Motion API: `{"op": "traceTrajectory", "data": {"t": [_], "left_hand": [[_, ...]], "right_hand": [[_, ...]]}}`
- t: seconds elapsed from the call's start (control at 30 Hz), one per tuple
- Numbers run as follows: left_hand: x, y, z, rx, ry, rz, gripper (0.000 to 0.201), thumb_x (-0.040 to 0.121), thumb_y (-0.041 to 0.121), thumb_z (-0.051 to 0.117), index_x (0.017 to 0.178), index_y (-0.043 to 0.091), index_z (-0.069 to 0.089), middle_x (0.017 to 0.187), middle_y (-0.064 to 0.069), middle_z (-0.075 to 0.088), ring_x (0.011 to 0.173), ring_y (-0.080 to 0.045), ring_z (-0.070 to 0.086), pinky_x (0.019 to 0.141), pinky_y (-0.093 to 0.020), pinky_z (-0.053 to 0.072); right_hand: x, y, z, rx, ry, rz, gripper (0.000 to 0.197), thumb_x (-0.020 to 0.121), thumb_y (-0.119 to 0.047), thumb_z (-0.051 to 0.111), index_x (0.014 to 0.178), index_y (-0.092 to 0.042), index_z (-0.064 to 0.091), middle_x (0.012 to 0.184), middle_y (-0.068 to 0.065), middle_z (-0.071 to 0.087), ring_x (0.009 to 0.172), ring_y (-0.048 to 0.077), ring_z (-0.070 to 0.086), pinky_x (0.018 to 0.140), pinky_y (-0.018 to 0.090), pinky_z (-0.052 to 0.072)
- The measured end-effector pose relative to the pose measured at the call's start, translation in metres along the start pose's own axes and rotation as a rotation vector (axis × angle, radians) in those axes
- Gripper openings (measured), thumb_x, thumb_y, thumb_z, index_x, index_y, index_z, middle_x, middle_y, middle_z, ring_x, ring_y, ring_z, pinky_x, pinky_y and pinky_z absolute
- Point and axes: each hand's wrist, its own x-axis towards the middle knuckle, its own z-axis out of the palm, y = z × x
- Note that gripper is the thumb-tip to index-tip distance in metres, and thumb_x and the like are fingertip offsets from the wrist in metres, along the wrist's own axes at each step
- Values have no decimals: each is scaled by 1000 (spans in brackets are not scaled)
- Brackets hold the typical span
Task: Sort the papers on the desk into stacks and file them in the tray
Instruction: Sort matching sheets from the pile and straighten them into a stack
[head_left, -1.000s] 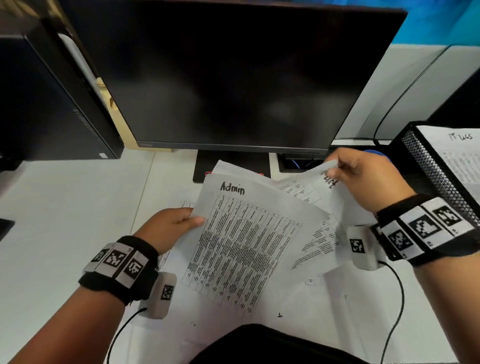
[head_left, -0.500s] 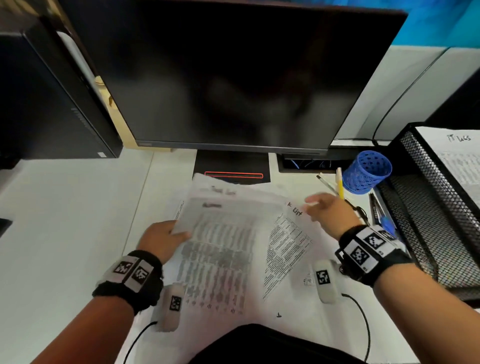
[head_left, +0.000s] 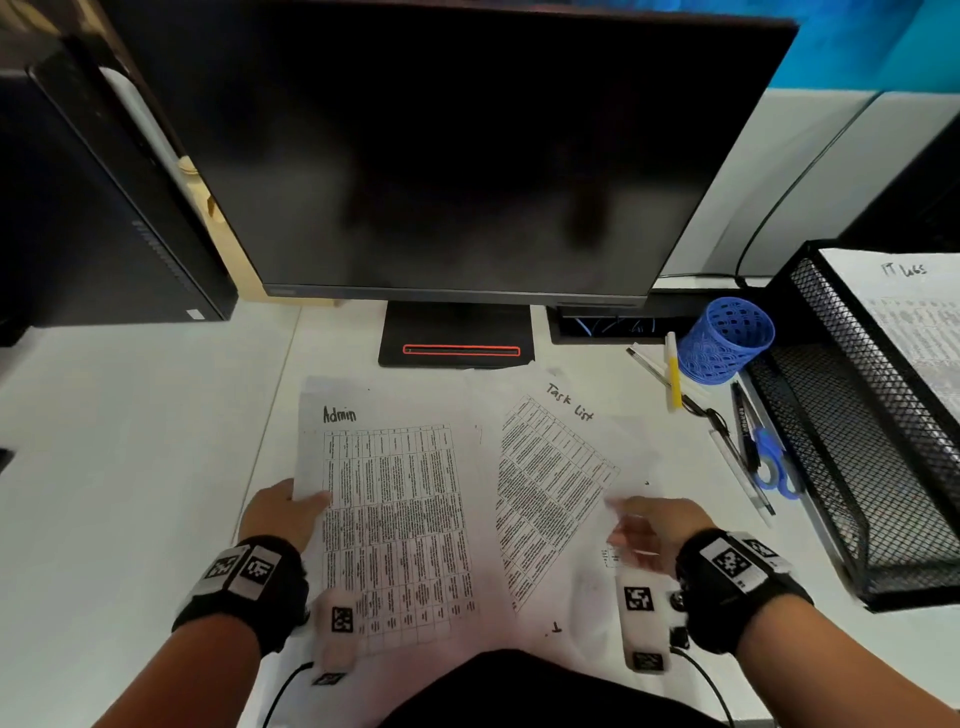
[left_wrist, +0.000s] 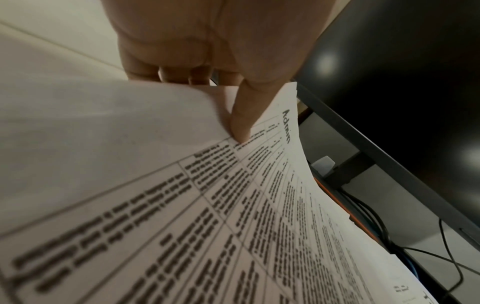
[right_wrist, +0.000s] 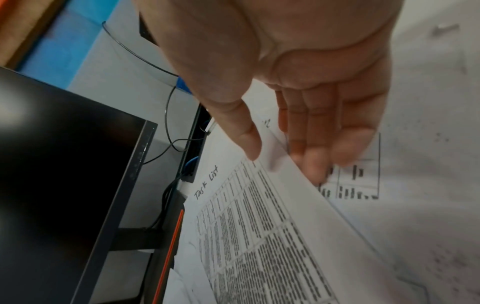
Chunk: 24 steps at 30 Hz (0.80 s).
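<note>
The left hand (head_left: 283, 512) pinches the left edge of the "Admin" sheet (head_left: 395, 519), thumb (left_wrist: 240, 123) on top and fingers curled beneath; the sheet lies at the near left of the tabletop (head_left: 104, 441). Just right of it, overlapped and skewed, lies the "Task List" sheet (head_left: 550, 483), with more papers beneath. The right hand (head_left: 649, 530) hovers over that sheet's right edge, fingers (right_wrist: 314, 164) straight and holding nothing. Far right stands the black mesh tray (head_left: 841, 415), a sheet already on its upper tier. Single sheets like these look light and floppy and would likely slide on each other, so edges or corners seem the best hold.
</note>
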Motion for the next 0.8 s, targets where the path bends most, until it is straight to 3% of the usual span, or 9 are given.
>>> {"op": "traceTrajectory", "data": {"t": [0.1, 0.17, 0.27, 0.33, 0.4, 0.43, 0.5, 0.63, 0.8], "left_hand": [[-5, -1, 6, -9, -2, 6, 23, 87, 24, 64, 98, 4, 66, 89, -10, 64, 78, -24, 54, 65, -27, 39], [-7, -3, 7, -48, 27, 30, 20, 86, 23, 65, 93, 3, 66, 83, -8, 65, 73, -23, 55, 56, -25, 37], [-10, -8, -2, -102, 121, 69, 11, 86, 19, 64, 89, 8, 64, 84, -8, 66, 71, -23, 56, 58, -26, 38], [-8, -12, -10, -167, 144, 109, 17, 85, 14, 66, 100, 11, 61, 90, -7, 66, 76, -23, 57, 67, -29, 41], [-5, -17, -15, -311, 101, 135, 43, 82, 7, 69, 121, 14, 50, 98, -7, 65, 87, -23, 60, 80, -31, 43], [-3, -20, -17, -354, 69, 149, 52, 81, 7, 70, 126, 17, 47, 105, -8, 65, 95, -24, 61, 86, -33, 44], [-1, -25, -18, -363, 3, 171, 45, 82, 10, 69, 123, 21, 55, 111, -7, 67, 102, -26, 62, 92, -38, 45], [-5, -23, -17, -673, -177, 99, 17, 83, 6, 63, 94, 16, 72, 98, -12, 72, 87, -29, 68, 86, -43, 49], [-5, -20, -32, -890, -255, 132, 24, 91, 1, 49, 91, 11, 71, 92, -3, 74, 81, -15, 71, 70, -27, 58]], "right_hand": [[5, 2, 10, 14, 63, -87, 19, 86, -2, 63, 95, -8, 47, 48, 13, 54, 47, 22, 51, 55, 32, 49], [7, 3, 12, 43, 88, -152, 28, 87, 4, 58, 104, -11, 41, 63, 18, 56, 55, 25, 54, 62, 40, 53], [10, 1, 4, 113, 174, -218, 41, 85, 6, 59, 115, -16, 41, 89, 25, 63, 80, 38, 65, 74, 53, 56], [9, -1, -4, 136, 191, -252, 32, 87, 7, 56, 109, -14, 46, 88, 21, 62, 83, 37, 64, 73, 49, 57], [6, -1, -9, 100, 156, -323, 14, 89, 7, 51, 88, -7, 54, 77, 14, 61, 72, 31, 63, 60, 35, 58], [5, 0, -10, 83, 141, -362, 18, 90, 7, 50, 81, -7, 56, 73, 11, 61, 68, 28, 62, 53, 29, 58], [2, 0, -8, 81, 102, -419, 22, 91, 8, 47, 84, -9, 60, 73, 8, 62, 64, 24, 61, 49, 22, 56], [4, -4, -8, 93, 96, -449, 16, 91, 3, 50, 89, -9, 59, 70, 9, 57, 59, 21, 55, 45, 18, 51], [14, -10, -17, 157, 138, -382, 16, 93, 1, 49, 81, -7, 56, 71, 11, 55, 59, 22, 54, 45, 22, 50]]}}
